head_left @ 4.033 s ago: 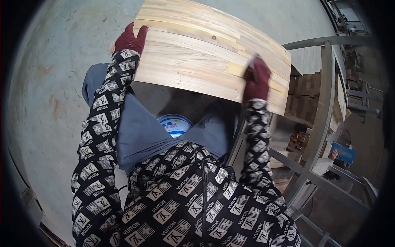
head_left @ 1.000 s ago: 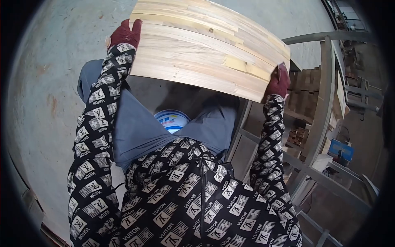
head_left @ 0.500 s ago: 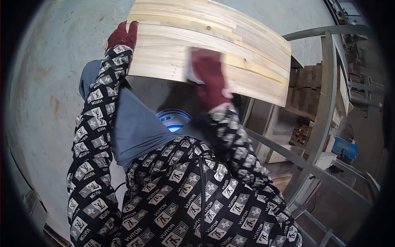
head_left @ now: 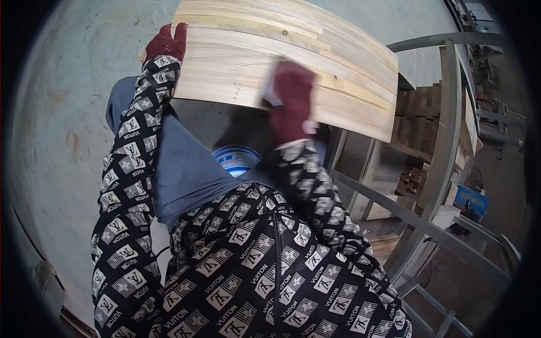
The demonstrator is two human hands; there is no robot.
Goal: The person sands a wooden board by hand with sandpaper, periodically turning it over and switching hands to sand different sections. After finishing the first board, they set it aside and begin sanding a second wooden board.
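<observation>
A pale panel of glued wooden strips stretches in front of me, with darker streaks and a few small knots. At its left edge is my left hand in a dark red glove, gripping that edge. Over the panel's near middle, my right hand, gloved the same way, is smeared by motion. It closes on a light grey, flat piece that shows along its left side against the wood. What that piece is, I cannot make out.
A white and blue round bucket sits below me between my legs. To the right stands a metal frame with stacked wood pieces behind its bars. Farther right is a blue box. Grey floor lies at the left.
My right hand has shifted slightly right and away from me over the panel, with the grey piece still in it. My left hand keeps its place on the edge.
</observation>
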